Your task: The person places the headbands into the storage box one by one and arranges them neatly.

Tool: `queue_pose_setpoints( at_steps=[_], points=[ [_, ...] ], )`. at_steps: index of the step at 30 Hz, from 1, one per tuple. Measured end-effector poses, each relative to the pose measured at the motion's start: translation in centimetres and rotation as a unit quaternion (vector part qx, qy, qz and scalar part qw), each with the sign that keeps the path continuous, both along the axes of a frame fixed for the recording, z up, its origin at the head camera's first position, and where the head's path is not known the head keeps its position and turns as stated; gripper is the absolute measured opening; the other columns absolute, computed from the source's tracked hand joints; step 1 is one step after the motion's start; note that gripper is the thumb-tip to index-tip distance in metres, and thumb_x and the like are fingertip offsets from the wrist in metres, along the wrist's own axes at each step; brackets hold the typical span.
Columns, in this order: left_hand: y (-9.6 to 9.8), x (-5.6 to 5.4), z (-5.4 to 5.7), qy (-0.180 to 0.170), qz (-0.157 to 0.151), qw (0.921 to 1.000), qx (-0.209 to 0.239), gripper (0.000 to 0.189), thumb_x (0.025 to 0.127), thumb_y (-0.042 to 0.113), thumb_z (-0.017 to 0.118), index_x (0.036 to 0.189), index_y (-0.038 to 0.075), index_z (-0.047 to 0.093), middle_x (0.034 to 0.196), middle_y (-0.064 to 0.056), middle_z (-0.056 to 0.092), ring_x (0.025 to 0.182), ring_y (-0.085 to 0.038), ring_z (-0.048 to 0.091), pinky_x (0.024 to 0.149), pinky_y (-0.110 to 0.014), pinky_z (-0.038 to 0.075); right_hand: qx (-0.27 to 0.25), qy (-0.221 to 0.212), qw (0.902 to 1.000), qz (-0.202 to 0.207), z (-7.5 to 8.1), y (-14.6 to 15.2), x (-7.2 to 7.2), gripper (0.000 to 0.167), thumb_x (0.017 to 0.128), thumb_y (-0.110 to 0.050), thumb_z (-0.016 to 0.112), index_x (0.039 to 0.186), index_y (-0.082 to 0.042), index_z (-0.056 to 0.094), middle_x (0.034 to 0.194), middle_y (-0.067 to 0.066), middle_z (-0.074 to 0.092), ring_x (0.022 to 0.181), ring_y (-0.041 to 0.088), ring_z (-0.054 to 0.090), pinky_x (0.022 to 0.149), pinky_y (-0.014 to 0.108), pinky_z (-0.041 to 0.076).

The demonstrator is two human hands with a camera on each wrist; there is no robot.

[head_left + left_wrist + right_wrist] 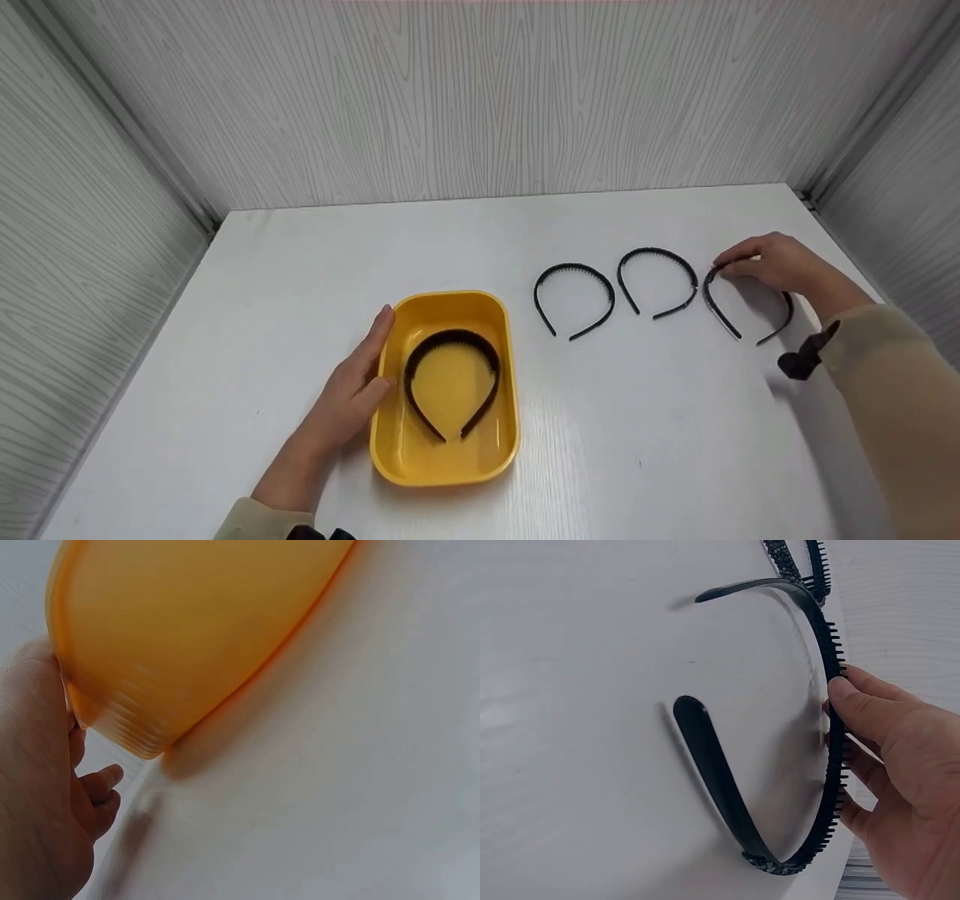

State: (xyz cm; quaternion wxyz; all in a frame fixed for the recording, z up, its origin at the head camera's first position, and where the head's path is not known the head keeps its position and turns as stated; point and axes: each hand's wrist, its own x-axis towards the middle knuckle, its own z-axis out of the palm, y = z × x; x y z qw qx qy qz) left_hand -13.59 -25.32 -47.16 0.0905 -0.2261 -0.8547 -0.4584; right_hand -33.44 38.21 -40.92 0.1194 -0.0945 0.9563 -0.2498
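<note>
The right hand (780,264) pinches the arch of the rightmost headband (832,727), thumb on the toothed edge; the band lies on the white worktop (645,420), well right of the tray. The left hand (352,382) rests flat and straight-fingered against the yellow tray (390,450), gripping nothing. In it lies another band (452,379). Two more bands (574,300) (658,281) lie between. Thin, springy plastic could flex and slip from so light a pinch, and its comb teeth may snag. The smooth glossy tray could skid.
</note>
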Motion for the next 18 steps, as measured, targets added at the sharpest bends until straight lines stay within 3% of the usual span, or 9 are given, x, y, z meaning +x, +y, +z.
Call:
queue_pose_setpoints(
  at_steps=[7, 12, 18],
  points=[
    [0.2, 0.0, 0.3, -0.009, 0.003, 1.0, 0.0, 0.083, 0.094, 0.008, 0.049, 0.171, 0.018, 0.019, 0.176, -0.001, 0.02, 0.161, -0.015, 0.018, 0.127, -0.022, 0.012, 0.015, 0.014, 0.9997, 0.016, 1.7, -0.2, 0.4, 0.035, 0.107, -0.025, 0.063, 0.136, -0.007, 0.072, 0.143, 0.025, 0.061, 0.132, 0.044, 0.05, 0.097, 0.06, 0.045],
    [0.2, 0.1, 0.3, -0.017, 0.008, 0.9998, 0.0, 0.084, 0.094, 0.008, 0.048, 0.172, 0.019, 0.018, 0.176, 0.006, 0.018, 0.161, -0.014, 0.018, 0.127, -0.021, 0.011, 0.016, 0.033, 0.9989, 0.031, 3.2, -1.3, 0.7, 0.033, 0.107, -0.026, 0.064, 0.134, -0.01, 0.075, 0.139, 0.019, 0.064, 0.125, 0.038, 0.054, 0.095, 0.056, 0.046],
    [0.0, 0.0, 0.1, 0.0, 0.0, 1.0, 0.001, 0.082, 0.096, 0.005, 0.049, 0.171, 0.017, 0.019, 0.176, -0.005, 0.021, 0.161, -0.016, 0.019, 0.128, -0.022, 0.012, 0.012, 0.047, 0.9975, 0.051, 5.1, -3.5, 1.3, 0.03, 0.106, -0.027, 0.066, 0.13, -0.014, 0.077, 0.136, 0.013, 0.067, 0.124, 0.035, 0.06, 0.096, 0.054, 0.048]
  ],
)
